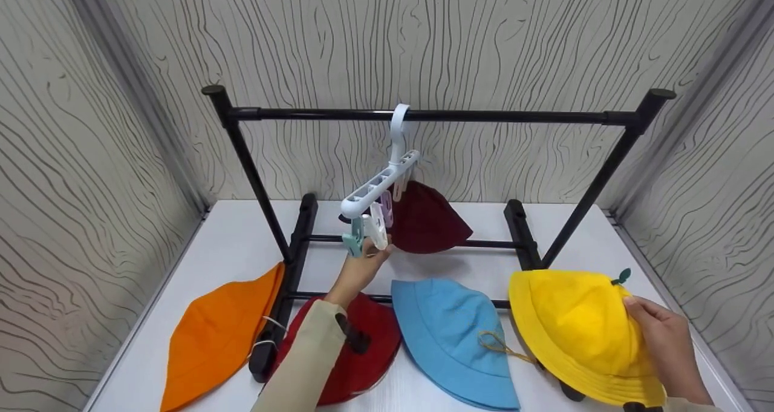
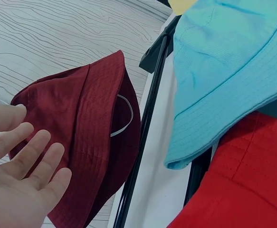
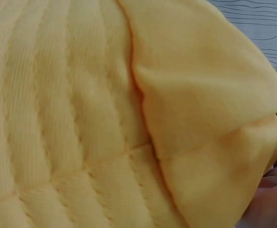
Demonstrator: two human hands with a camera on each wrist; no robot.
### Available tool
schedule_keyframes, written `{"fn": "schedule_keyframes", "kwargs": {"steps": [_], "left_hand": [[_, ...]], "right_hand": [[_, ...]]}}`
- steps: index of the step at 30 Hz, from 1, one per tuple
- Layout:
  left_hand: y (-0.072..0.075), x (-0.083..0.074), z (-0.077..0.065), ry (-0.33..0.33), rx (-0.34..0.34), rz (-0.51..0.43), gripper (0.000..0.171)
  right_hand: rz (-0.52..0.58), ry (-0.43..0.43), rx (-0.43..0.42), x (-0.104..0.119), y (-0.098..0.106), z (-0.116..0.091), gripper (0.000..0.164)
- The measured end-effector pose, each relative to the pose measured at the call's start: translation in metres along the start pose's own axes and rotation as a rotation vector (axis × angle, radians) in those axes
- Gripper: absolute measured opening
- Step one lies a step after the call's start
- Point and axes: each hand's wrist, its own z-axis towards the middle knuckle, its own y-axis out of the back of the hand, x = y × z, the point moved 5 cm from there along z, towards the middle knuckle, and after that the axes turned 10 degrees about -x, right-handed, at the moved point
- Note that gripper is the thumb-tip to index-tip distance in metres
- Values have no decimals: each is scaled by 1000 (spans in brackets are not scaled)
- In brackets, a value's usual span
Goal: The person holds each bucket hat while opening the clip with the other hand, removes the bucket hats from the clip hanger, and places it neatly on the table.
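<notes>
A pale blue hanger point(image 1: 381, 182) with mint, white and purple clips hangs by its hook from a black rail. My left hand point(image 1: 366, 264) is right below its front clips, beside the white clip point(image 1: 376, 225); the fingers point(image 2: 41, 156) are spread and loosely bent. Under the hanger's far end hangs a maroon bucket hat point(image 1: 426, 221), brim down, its white elastic showing in the left wrist view. At the right, my right hand point(image 1: 668, 339) pinches the crown of a yellow hat point(image 1: 580, 327) with a green leaf on top. That hat fills most of the right wrist view.
An orange hat point(image 1: 221, 333), a red hat point(image 1: 363, 363) partly under my left sleeve, and a blue hat point(image 1: 456, 339) lie along the front of the white table point(image 1: 227, 236). The black rack point(image 1: 514, 116) spans the table, with patterned panels behind and at both sides.
</notes>
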Motion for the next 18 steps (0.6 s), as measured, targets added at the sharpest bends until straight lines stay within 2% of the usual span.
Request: {"fn": "schedule_keyframes", "kwargs": {"steps": [4, 10, 18], "left_hand": [[-1, 4, -2, 26, 16, -6, 50], [-1, 10, -2, 1, 6, -7, 43], [1, 15, -3, -10, -4, -8, 38]], "right_hand": [[-18, -38, -18, -10, 1, 8, 78], [-34, -31, -38, -23, -3, 18, 80], [-66, -14, 29, -43, -12, 23, 88]]}}
